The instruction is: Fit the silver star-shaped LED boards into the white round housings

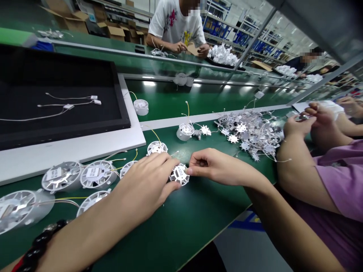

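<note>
Between my hands is a white round spoked housing (180, 174) with a metal star-shaped plate and a small white label on its face. My left hand (150, 175) grips it from the left, thumb below and fingers above. From the right, my right hand (208, 164) pinches its edge between thumb and forefinger; whatever lies under the fingertips is hidden. Similar housings with wires, such as one (98, 173) and another (62, 175), lie left of my left hand. A further housing (157, 148) is just beyond my left fingers.
A heap of metal star-shaped plates (252, 130) lies at right. A black tray (85, 117) with wired parts stands at left. Beyond the heap are a co-worker's hands (306, 117); another person (177, 30) works across the bench. One housing (185, 131) stands mid-table.
</note>
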`<state>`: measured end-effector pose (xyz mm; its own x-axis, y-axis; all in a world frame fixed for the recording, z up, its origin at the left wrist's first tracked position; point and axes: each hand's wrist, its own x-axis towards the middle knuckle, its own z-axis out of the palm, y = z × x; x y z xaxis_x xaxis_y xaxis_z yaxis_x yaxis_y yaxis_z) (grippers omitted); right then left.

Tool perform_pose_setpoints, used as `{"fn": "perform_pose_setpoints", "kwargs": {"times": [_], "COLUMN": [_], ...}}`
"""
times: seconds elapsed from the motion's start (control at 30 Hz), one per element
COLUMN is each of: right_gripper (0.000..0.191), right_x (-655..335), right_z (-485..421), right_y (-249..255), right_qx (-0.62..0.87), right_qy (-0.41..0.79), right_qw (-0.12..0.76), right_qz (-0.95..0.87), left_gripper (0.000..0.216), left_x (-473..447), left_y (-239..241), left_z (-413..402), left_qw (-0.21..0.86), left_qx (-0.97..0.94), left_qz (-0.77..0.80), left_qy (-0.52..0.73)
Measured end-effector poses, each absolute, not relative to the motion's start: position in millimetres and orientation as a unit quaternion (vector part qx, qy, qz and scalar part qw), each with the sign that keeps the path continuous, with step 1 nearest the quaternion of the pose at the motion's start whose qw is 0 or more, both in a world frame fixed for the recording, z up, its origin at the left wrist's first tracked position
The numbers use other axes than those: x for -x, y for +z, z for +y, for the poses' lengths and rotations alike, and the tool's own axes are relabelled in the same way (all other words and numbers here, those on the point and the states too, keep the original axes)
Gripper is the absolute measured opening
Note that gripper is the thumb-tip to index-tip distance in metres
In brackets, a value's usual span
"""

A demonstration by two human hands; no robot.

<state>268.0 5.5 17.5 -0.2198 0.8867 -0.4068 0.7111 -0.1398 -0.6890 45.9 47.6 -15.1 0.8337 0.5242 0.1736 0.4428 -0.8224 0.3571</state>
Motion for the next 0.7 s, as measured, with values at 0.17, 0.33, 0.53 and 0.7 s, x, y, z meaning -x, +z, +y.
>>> {"fn": "perform_pose_setpoints", "kwargs": {"times": [0.17,0.33,0.53,0.7], "right_gripper": [0.043,0.043,0.043,0.043], "right_x": [-267.8,-270.5,-271.2,-269.8], "right_z": [6.5,7.2,5.9,3.8], "right_y": [16.0,12.7,12.3,13.1], "right_qx": [0.609,0.598,0.597,0.595], "right_qy": [0.454,0.480,0.487,0.490], "right_qw": [0.096,0.090,0.096,0.096], "right_qz": [-0.643,-0.635,-0.630,-0.630], "left_gripper": [0.034,0.030,0.030,0.033], "left_x": [-44.9,-44.4,-46.0,-48.4], "left_y": [-14.3,-14.3,-8.0,-6.1], "left_z": [48.8,48.6,48.7,49.5], "left_qw": [0.166,0.175,0.215,0.243], "left_qx": [-0.946,-0.944,-0.936,-0.928], "left_qz": [0.266,0.266,0.275,0.279], "left_qy": [0.086,0.084,0.047,0.045]}}
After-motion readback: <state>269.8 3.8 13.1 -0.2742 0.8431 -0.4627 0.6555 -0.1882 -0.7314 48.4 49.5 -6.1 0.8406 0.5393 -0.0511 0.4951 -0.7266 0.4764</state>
